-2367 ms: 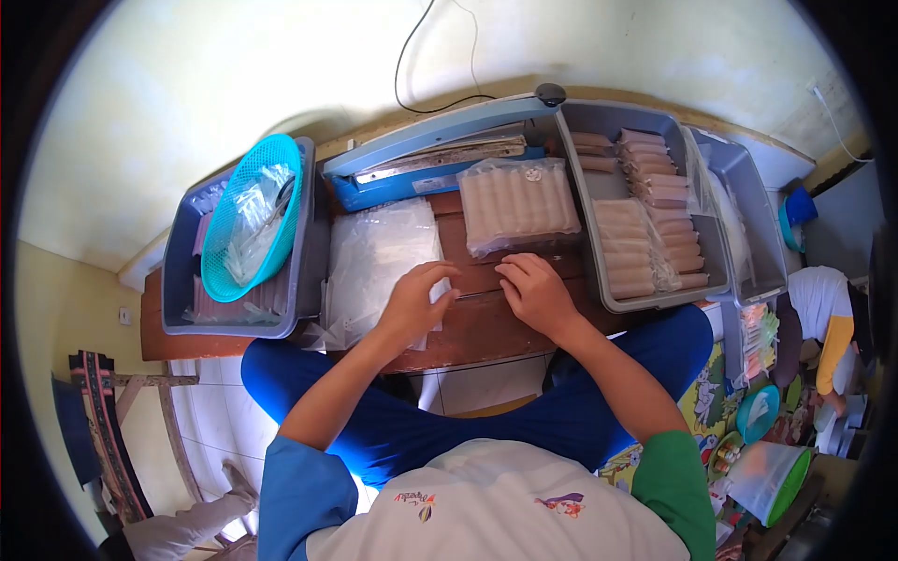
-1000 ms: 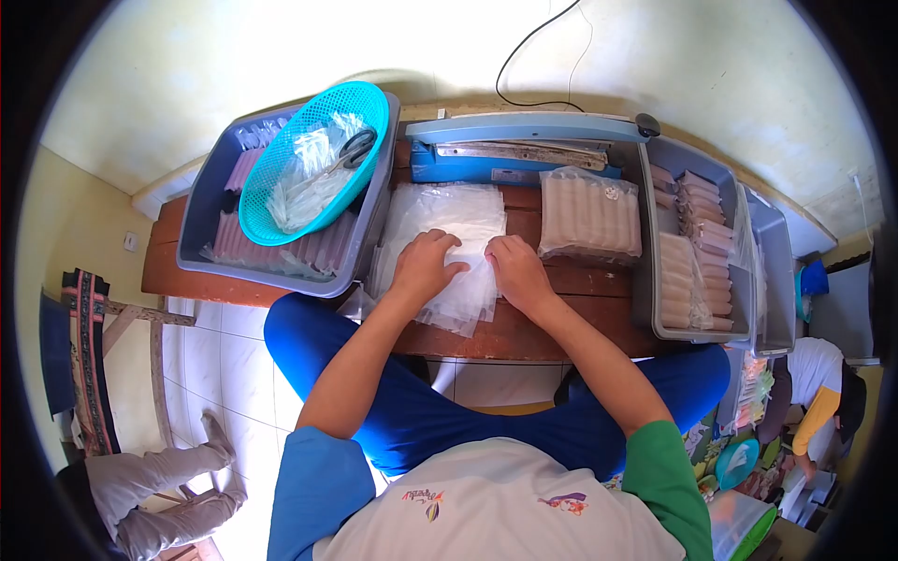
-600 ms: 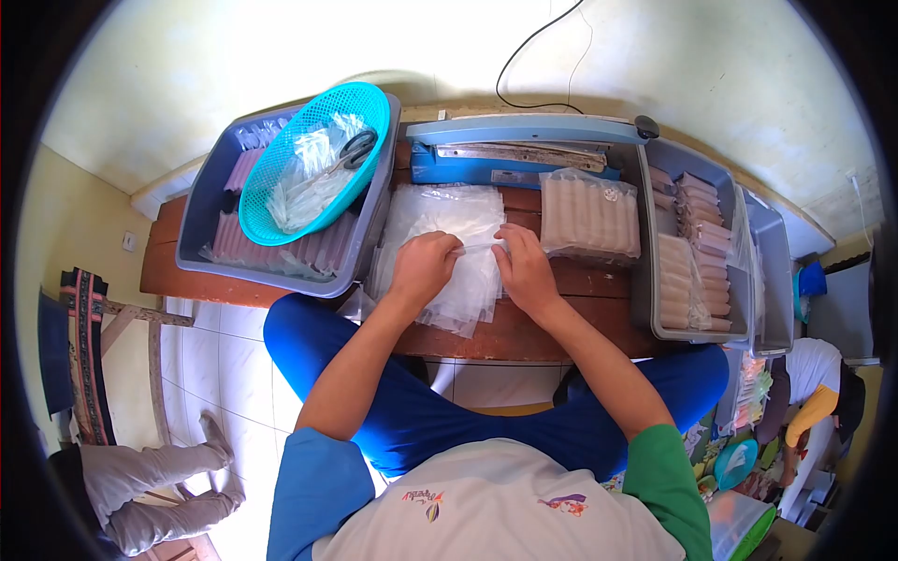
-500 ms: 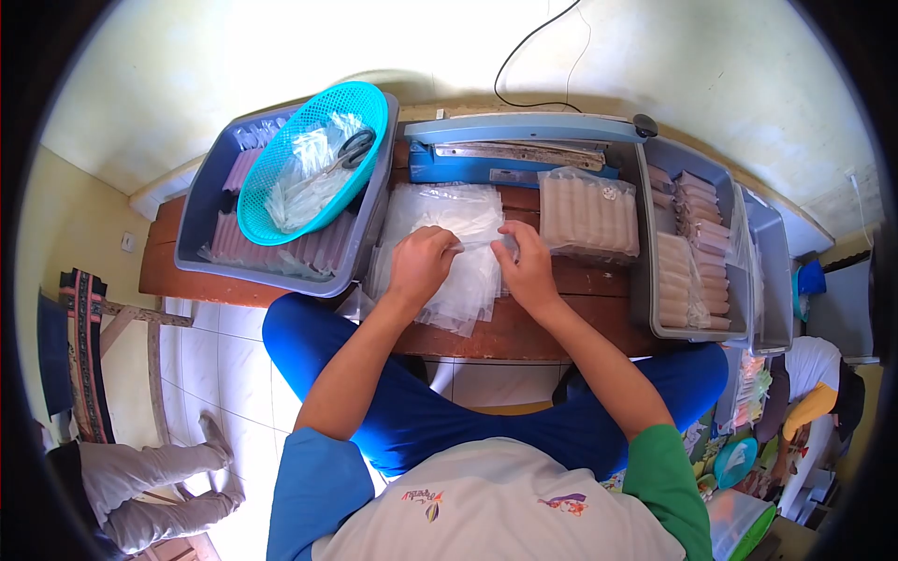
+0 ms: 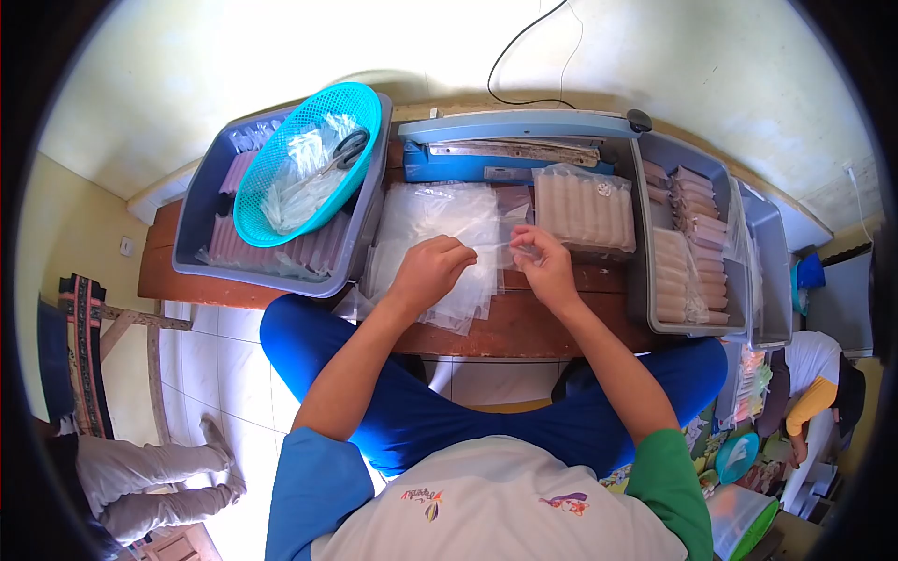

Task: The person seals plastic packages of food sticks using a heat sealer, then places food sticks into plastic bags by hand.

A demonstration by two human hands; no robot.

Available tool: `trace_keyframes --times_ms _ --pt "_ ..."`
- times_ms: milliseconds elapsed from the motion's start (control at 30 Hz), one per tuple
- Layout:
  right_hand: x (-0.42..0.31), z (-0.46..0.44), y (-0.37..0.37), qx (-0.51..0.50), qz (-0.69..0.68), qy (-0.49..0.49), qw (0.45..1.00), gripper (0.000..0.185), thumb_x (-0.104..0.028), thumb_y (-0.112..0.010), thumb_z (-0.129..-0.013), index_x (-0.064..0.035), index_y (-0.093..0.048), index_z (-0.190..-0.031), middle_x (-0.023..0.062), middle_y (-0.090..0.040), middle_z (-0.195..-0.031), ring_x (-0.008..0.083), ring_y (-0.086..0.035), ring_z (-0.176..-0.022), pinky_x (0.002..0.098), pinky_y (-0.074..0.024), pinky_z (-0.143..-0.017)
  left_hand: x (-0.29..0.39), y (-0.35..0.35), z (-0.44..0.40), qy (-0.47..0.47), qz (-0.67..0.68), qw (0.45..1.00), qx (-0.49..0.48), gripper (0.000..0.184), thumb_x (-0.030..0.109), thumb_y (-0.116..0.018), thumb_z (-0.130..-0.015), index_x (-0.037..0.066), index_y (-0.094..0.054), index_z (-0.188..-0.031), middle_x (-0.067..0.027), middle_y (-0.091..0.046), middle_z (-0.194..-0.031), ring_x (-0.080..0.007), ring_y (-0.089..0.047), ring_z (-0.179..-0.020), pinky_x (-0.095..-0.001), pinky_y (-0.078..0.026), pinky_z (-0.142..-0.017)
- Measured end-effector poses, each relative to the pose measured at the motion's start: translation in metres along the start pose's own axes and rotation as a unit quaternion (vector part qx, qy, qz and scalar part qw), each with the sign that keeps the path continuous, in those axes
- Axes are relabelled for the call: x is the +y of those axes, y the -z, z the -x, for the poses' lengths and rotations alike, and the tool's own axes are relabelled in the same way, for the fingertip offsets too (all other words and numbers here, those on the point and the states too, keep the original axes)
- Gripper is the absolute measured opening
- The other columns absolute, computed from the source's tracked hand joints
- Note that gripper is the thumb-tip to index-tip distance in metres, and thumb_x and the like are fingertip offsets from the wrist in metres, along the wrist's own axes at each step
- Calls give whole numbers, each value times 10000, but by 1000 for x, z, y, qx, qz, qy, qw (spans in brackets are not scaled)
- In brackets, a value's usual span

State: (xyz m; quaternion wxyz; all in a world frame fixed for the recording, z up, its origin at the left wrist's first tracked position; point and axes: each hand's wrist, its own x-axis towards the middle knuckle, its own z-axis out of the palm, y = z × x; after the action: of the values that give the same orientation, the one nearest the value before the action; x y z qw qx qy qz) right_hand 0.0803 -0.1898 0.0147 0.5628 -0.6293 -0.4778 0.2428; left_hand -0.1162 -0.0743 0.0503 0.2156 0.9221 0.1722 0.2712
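A stack of clear plastic bags [image 5: 430, 210] lies flat on the brown wooden table [image 5: 580, 313]. Over its right part, my left hand [image 5: 435, 271] is closed in a pinch, fingertips at a thin clear plastic bag [image 5: 513, 215]. My right hand [image 5: 544, 266] pinches the right side of that bag between thumb and fingers. Just beyond my right hand sits a clear pack of pale brown tubes [image 5: 585, 208]. Behind the stack stands a blue sealer [image 5: 458, 168] with a long arm.
On the left, a grey tub [image 5: 187, 257] holds a turquoise basket [image 5: 245, 201] with plastic scraps and scissors [image 5: 351, 150]. On the right, a grey tub [image 5: 641, 290] contains more tubes. People [image 5: 809, 374] [image 5: 154, 477] are at both sides.
The camera view has swung left since the first frame. My hands have come onto the bags, then moved apart to the right with a thin bag between them.
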Motion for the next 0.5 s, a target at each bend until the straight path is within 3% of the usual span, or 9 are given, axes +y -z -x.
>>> trace_keyframes --times_ms 167,233,333,500 --pt "-8 12 -1 -44 16 -12 999 179 14 -671 -780 -39 -671 -951 165 -613 -1225 327 -624 -1084 376 -502 -917 -2 -10 4 -6 -23 998 -63 113 50 -671 -794 90 -705 -894 -73 -657 -825 -267 -649 -822 -384 -524 -715" --pt "-2 15 -2 -134 119 20 984 213 -85 -706 -796 -37 -661 -999 189 -585 -1255 381 -585 -1122 420 -487 -948 -1 -9 4 -2 -33 997 -76 142 35 -659 -789 94 -703 -911 -75 -650 -826 -272 -645 -839 -391 -522 -730" --pt "6 24 -4 -139 195 58 969 319 -181 -743 -796 -39 -647 -1065 196 -577 -1258 386 -566 -1143 421 -468 -989 -4 -12 10 33 -42 995 -87 161 36 -657 -790 99 -699 -932 -75 -646 -842 -280 -637 -862 -398 -517 -749" --pt "-2 29 -5 -113 274 128 946 332 -173 -743 -772 -16 -637 -1045 189 -579 -1222 374 -544 -1159 445 -430 -1017 -8 -18 14 114 -16 985 -126 68 108 -712 -784 87 -707 -848 -93 -641 -808 -298 -643 -820 -404 -509 -735"
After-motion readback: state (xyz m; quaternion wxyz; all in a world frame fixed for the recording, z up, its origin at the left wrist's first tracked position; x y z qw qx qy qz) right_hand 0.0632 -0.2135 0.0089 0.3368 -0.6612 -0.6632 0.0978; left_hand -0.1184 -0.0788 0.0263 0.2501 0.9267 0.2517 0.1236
